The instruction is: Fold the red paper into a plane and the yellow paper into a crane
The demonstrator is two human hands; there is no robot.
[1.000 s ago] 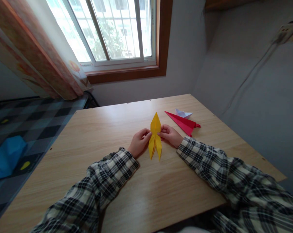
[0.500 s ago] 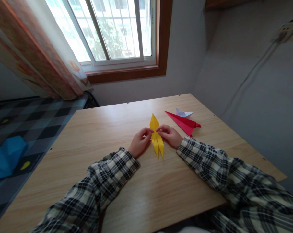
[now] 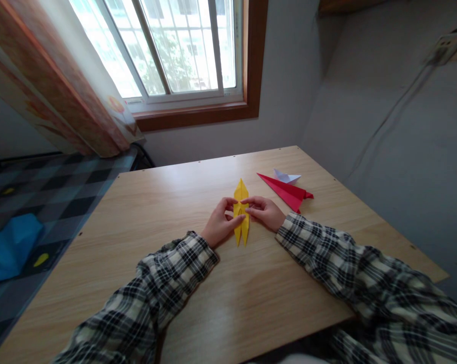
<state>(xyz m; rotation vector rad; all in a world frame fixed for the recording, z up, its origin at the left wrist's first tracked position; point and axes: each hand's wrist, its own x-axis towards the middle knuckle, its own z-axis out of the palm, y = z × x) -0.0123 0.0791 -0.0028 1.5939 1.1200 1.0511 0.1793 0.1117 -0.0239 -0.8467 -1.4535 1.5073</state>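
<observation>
A folded piece of yellow origami paper [image 3: 241,190] lies between my hands, its single point facing the window and two narrow split points facing me. My left hand [image 3: 221,221] grips its left side, with the thumb laid across the lower part and the index finger near the middle. On the other side, my right hand [image 3: 264,210] pinches the right edge at mid-height between thumb and fingers. The fingers partly cover the middle folds.
Beyond my right hand lie a red paper plane [image 3: 285,192] and a white paper boat [image 3: 287,177] on the wooden table [image 3: 198,313]. At the left, a blue folded paper [image 3: 14,245] rests on a checked cloth [image 3: 95,177]. A window [image 3: 183,50] is behind the table.
The yellow paper has turned slightly, its split points swinging left so it stands straighter. My left thumb has moved down and across the lower part. The red and white papers have stayed put.
</observation>
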